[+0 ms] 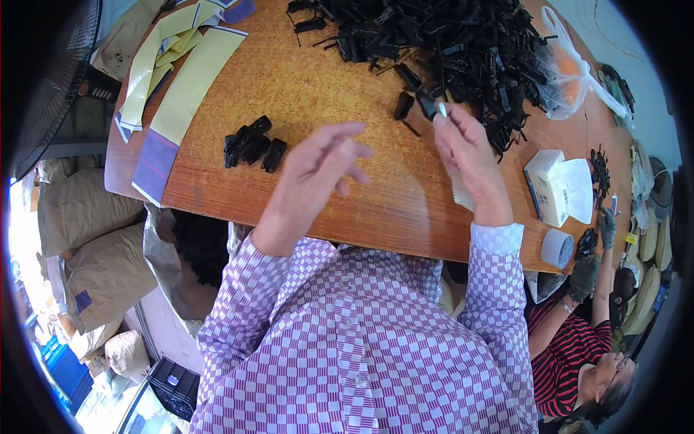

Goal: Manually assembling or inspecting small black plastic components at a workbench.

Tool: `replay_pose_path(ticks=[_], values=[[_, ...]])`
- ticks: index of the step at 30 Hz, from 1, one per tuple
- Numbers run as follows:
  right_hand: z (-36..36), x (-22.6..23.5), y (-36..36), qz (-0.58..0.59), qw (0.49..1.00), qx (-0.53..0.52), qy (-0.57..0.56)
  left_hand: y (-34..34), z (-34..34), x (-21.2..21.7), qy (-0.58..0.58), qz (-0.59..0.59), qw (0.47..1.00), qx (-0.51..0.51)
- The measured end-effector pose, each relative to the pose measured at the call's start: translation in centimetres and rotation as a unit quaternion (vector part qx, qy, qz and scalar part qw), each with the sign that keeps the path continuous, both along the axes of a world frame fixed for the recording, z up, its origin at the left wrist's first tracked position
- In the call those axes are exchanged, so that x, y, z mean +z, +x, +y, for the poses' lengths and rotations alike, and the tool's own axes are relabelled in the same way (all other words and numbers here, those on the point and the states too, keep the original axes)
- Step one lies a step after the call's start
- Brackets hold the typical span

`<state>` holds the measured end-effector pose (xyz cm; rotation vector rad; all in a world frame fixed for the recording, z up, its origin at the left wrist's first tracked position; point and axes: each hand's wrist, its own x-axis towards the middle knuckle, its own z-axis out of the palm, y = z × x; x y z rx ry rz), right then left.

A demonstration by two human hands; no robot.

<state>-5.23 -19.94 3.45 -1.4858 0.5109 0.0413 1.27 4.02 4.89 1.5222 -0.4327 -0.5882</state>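
Note:
My right hand (pixel 466 148) is closed, with thumb and fingertips pinching a small black plastic part (pixel 426 105) that shows a pale tip. It is over the table at the near edge of a big heap of black plastic parts (pixel 441 43). Another black part (pixel 403 106) with a thin stem lies just left of it. My left hand (pixel 318 166) hovers above the table with its fingers apart, holding nothing. Left of that hand sits a small cluster of black parts (pixel 249 143). Something pale and ridged (pixel 461 189) is partly hidden under my right wrist.
Yellow and purple strips (pixel 191 87) lie at the left on the wooden table (pixel 289 72). At the right are a clear plastic bag (pixel 567 79), a white box (pixel 549 188) and a tape roll (pixel 557 248). A co-worker in gloves (pixel 584 278) works beyond; a fan (pixel 54 87) stands left.

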Motion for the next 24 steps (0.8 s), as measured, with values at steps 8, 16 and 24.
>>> replay_pose_path(ticks=[8, 16, 24], values=[[1.2, 0.8, -4.7, -0.091, 0.96, 0.178, -0.194, -1.4, -4.8, -3.1, -0.172, 0.408, 0.881, -0.166], [0.5, 0.1, -7.5, -0.15, 0.937, 0.206, -0.238, -4.3, -4.7, -3.8, -0.269, 0.626, 0.709, -0.179], [1.4, -0.7, -7.8, -0.177, 0.942, 0.201, -0.202, -5.7, -4.2, -3.1, -0.273, 0.633, 0.715, -0.115]])
